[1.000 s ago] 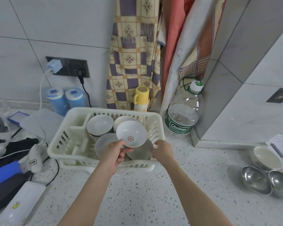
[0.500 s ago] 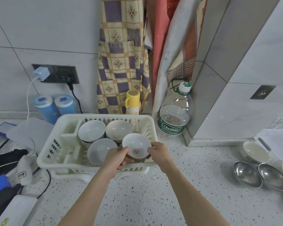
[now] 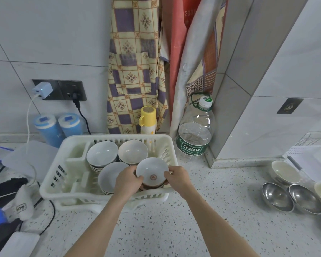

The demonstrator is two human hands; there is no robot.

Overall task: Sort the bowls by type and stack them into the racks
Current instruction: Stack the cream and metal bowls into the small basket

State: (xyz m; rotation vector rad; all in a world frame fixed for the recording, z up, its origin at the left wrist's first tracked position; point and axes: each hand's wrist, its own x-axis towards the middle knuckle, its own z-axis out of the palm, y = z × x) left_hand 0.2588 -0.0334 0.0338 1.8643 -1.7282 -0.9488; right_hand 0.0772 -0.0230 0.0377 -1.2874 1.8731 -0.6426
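Holding one white bowl [image 3: 152, 173] with a red mark at its bottom, my left hand [image 3: 128, 180] and right hand [image 3: 178, 178] each pinch its rim over the near right corner of the white rack [image 3: 50, 184]. Three more bowl stacks sit in the rack; on the desk [image 3: 174, 229] to my right stand two steel bowls [image 3: 276, 196] and two cream ones [image 3: 285, 172].

Light: bright, even, soft and cool, from above.
Shadows: faint, short, under the rack [image 3: 50, 190] and arms on the tabletop [image 3: 174, 229].
Glare: small highlights in the steel bowls [image 3: 278, 197].
Distortion: wide-angle; wall lines bow toward the edges.
Focus: centre fairly sharp, corners softer.
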